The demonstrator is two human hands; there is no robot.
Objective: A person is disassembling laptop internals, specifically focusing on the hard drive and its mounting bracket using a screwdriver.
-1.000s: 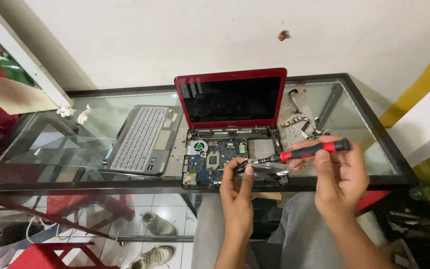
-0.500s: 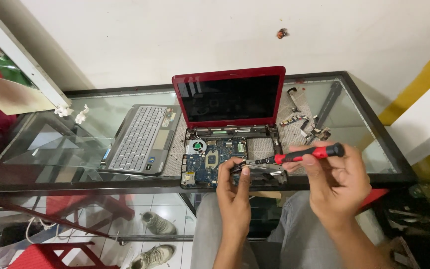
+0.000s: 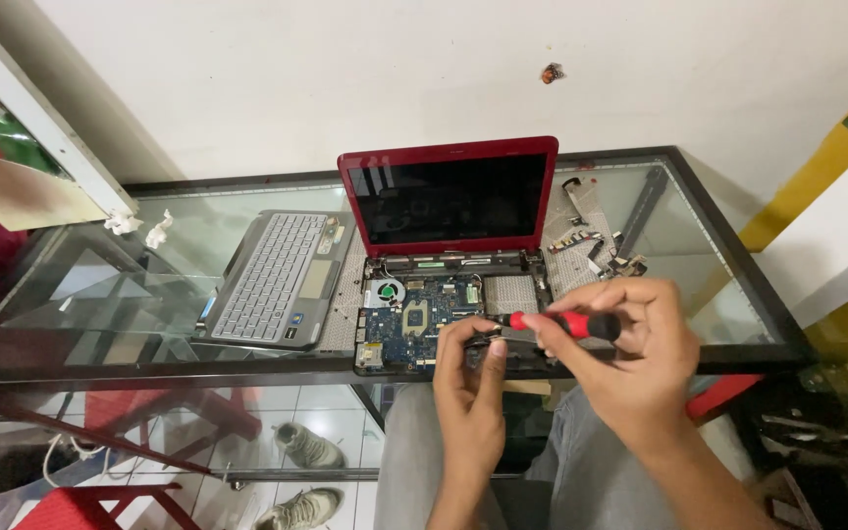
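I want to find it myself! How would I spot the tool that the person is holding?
Start at the glass table and find the open red laptop with its circuit board bared. Just over its front right corner, the right hand holds a red-and-black plastic-handled screwdriver. It is the only bright red stick among the grey loose parts.

A home corner used for repairs: a glass table [image 3: 100, 324] against a plain white wall [image 3: 345, 79], tiled floor with sneakers [image 3: 308, 447] at lower left, a dismantled red laptop [image 3: 449, 255] at centre.
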